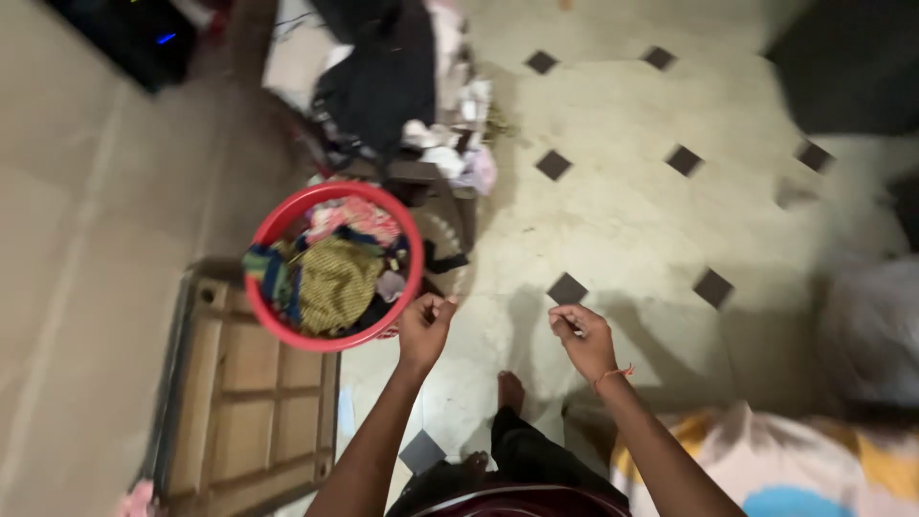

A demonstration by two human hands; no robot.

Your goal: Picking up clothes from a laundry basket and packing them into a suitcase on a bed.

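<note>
My left hand is curled into a loose fist just right of a red round tub filled with crumpled colourful clothes. My right hand, with a red thread at the wrist, is also closed, its fingers pinched on something small and thin that I cannot make out. Both hands hover over the tiled floor, a hand's width apart. My bare foot shows below them.
The tub rests on a wooden frame at lower left. A heap of dark and light clothes lies beyond it. Cream floor tiles with dark diamond insets spread right. A pale patterned cloth lies at lower right.
</note>
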